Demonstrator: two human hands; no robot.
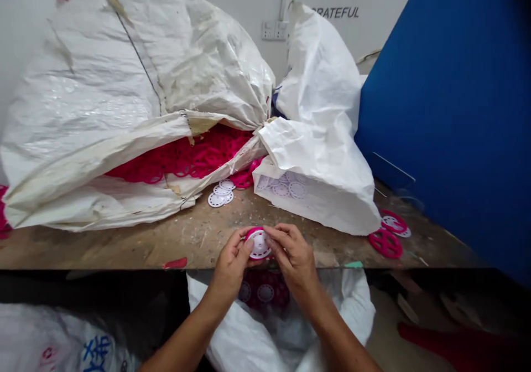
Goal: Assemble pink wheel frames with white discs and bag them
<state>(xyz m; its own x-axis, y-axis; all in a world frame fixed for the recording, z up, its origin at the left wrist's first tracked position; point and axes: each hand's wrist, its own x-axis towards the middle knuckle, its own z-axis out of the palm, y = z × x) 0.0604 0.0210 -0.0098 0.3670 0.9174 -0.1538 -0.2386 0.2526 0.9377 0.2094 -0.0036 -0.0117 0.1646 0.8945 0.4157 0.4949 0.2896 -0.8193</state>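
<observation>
Both my hands hold a white perforated disc seated in a magenta plastic ring (259, 243) above the bench's front edge. My left hand (230, 262) grips its left side, and my right hand (292, 253) pinches its right side. Loose white discs (219, 194) lie on the bench beyond them, and more fill a white sack (282, 188). A heap of magenta rings (182, 159) spills from a large woven sack (103, 95). Two magenta spoked rings (385, 243) rest at the right. Below the bench, an open white sack (327, 311) holds assembled discs (265, 293).
The scarred wooden workbench (199, 239) ends in a front edge just beneath my hands. A tall blue board (440, 95) stands along the right side. Behind the sacks is a wall with a power socket (274, 30). A red object (448, 347) lies low at the right.
</observation>
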